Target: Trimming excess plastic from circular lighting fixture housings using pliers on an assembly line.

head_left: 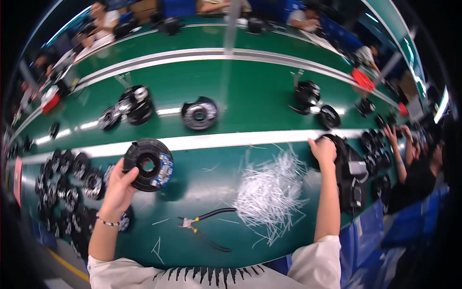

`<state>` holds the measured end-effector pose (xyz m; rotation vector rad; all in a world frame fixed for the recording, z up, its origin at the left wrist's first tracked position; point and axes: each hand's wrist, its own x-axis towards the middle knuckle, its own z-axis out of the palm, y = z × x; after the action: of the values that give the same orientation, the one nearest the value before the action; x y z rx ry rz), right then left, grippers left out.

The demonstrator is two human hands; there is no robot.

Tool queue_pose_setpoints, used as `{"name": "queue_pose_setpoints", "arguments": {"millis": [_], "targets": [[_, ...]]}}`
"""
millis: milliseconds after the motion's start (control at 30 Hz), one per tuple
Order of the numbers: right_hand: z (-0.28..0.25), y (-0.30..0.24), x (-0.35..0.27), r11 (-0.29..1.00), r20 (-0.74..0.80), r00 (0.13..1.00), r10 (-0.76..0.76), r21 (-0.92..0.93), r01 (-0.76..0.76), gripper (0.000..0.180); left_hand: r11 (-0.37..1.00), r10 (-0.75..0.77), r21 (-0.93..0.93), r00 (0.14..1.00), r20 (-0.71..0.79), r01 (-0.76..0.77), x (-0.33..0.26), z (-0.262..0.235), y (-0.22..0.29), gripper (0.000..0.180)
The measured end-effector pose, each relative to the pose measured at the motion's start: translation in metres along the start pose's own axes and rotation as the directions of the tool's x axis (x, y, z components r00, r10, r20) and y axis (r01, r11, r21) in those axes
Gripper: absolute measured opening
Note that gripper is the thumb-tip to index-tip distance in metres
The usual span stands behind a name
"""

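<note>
My left hand (121, 187) grips a black ring-shaped housing (136, 179) by its lower left rim, thumb on its face. A blue circuit board (164, 169) curves along the housing's right side, and a round hole opens in the middle. Over at the right, my right hand (325, 151) is closed at the far end of a group of black parts (347, 185); what its fingers hold is hidden. Diagonal cutters (191, 222) with black handles lie spread on the green table between my arms. Beside them is a heap of clear-white thin strips (270, 192).
Many black round parts (72, 192) crowd the table's left side. Beyond a white strip (216, 140), a belt carries a black ring (199, 114) and black assemblies (139, 106). A co-worker's hands (399, 139) are at the right; blue bins (365, 236) stand below.
</note>
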<state>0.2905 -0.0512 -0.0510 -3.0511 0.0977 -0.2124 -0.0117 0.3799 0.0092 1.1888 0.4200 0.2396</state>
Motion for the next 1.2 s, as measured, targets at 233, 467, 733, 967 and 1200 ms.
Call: {"name": "queue_pose_setpoints", "arguments": {"millis": [233, 467, 733, 967, 1200], "targets": [[-0.008, -0.005, -0.011, 0.994, -0.118, 0.987, -0.105, -0.052, 0.100, 0.030, 0.993, 0.041, -0.102, 0.988, -0.147, -0.056, -0.051, -0.042, -0.009, 0.031], [-0.019, -0.017, -0.014, 0.986, -0.015, 0.996, -0.083, -0.145, 0.080, 0.028, 0.974, 0.042, -0.217, 0.991, -0.128, -0.070, -0.056, -0.048, -0.021, 0.036], [-0.046, -0.054, -0.027, 0.914, -0.317, 0.862, -0.395, -0.230, 0.334, 0.026, 0.950, 0.163, -0.233, 0.968, -0.190, -0.206, -0.052, -0.062, -0.016, 0.036], [-0.100, -0.182, -0.119, 0.555, -0.506, 0.584, -0.635, 0.228, 0.800, 0.020, 0.920, 0.240, -0.259, 0.945, -0.221, -0.294, -0.047, -0.064, -0.031, 0.038], [-0.049, -0.258, -0.231, 0.029, -0.144, 0.083, -0.986, 0.344, 0.938, 0.020, 0.905, 0.291, -0.227, 0.912, -0.289, -0.360, -0.047, -0.062, -0.035, 0.037]]}}
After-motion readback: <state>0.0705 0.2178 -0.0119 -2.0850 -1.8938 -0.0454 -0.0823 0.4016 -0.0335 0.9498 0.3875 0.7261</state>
